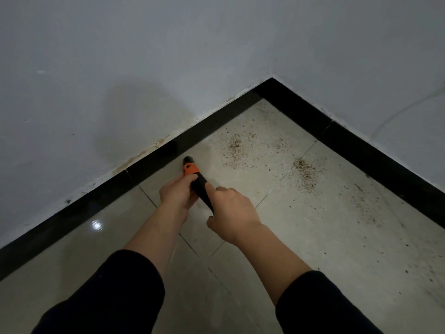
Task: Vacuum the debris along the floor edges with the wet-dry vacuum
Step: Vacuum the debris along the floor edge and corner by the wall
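A black vacuum wand with an orange collar (192,173) points down at the pale tiled floor close to the black skirting (212,124). My left hand (178,194) grips the wand just behind the orange collar. My right hand (231,210) holds the black shaft further back, its index finger lying straight along it. Brown crumbs of debris (237,147) lie scattered to the right of the wand's tip, with a second patch of debris (305,173) further right near the other skirting. The vacuum's body and hose are out of view.
Two white walls (120,68) meet in a corner at the upper right, edged with black skirting. Fine specks are strewn over the floor tiles (349,237) along the right wall. Stains mark the left wall above the skirting.
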A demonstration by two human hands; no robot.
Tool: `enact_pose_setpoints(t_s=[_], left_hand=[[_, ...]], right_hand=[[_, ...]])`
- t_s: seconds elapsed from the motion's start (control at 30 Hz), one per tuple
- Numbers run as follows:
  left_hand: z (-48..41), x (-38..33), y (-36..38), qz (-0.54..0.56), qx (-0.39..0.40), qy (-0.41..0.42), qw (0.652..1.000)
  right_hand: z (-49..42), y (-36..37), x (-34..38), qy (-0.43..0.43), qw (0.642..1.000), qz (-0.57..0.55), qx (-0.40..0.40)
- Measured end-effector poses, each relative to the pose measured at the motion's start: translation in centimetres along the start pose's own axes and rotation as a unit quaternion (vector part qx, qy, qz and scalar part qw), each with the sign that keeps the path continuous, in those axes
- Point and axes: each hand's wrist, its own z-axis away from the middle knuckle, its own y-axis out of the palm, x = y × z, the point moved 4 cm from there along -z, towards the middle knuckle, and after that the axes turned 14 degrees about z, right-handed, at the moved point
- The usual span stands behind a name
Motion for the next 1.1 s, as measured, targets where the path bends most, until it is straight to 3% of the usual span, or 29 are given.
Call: enact_pose_setpoints(t_s=[1.1], left_hand=[[3.3,5.8,4.8,-0.006,0.089,-0.043,0.995]], right_hand=[[4.3,-0.3,-5.4,0.079,0.996,0.05,-0.001]])
